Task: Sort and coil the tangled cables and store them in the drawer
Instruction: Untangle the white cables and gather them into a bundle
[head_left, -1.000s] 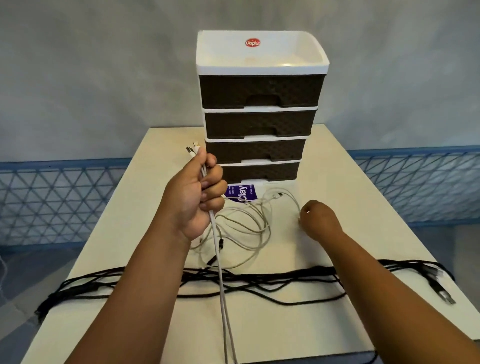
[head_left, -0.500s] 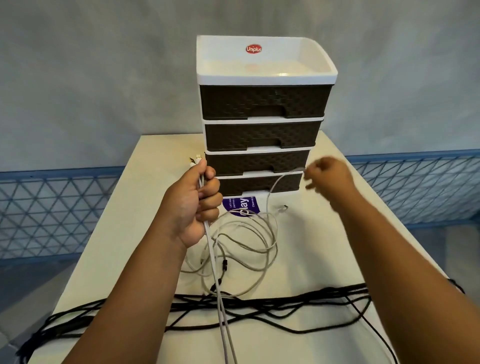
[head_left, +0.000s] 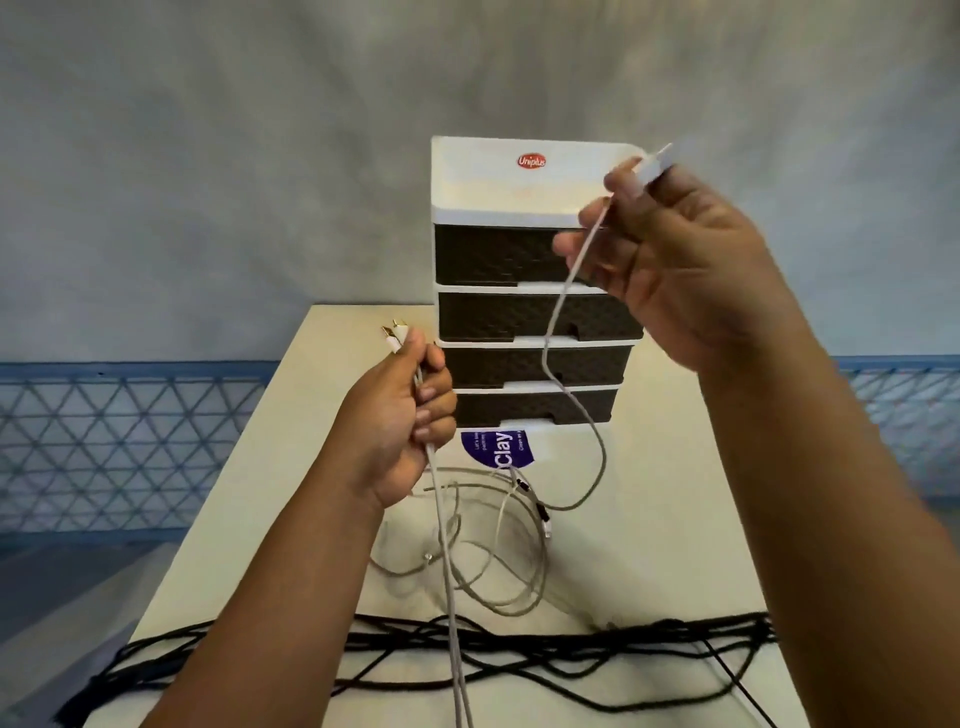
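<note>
Two hands are raised over the surface (head_left: 675, 519): the left hand (head_left: 400, 431) has its grip closed around white cable ends with gold plugs (head_left: 393, 335), the right hand (head_left: 675, 254) pinches a white connector (head_left: 657, 165) high before the closed drawer unit (head_left: 530, 291). Tangled white cables (head_left: 498, 551) and black cables (head_left: 519, 654) lie below on the surface.

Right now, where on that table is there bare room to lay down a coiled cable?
Bare patches: the cream tabletop left of the brown-and-white drawer tower, and the strip right of the tower. Crowded: the pale grey cable tangle in the middle, and the black cables strewn across the near edge.
</note>
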